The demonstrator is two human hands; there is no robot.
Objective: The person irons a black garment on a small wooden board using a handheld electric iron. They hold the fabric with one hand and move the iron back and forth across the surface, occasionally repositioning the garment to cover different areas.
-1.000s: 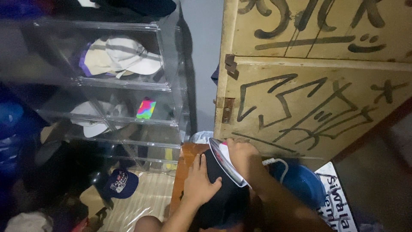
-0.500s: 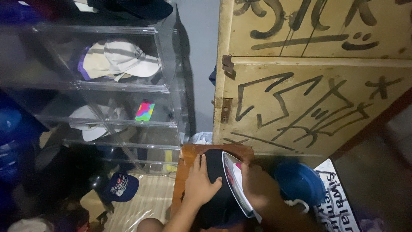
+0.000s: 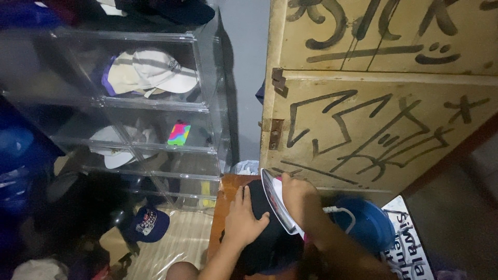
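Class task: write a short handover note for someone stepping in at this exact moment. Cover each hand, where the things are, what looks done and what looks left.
Left hand: flat, palm down on the black cloth garment, pinning it to the small brown wooden stool.
Right hand: gripping the white electric iron, tilted on edge with its metal soleplate facing left, beside the garment.
Nearby: round blue plastic basin on the right, the iron's white cord looping over it.
Done: garment laid out and held.
Left: cannot tell how much is pressed; the iron is not flat on it.
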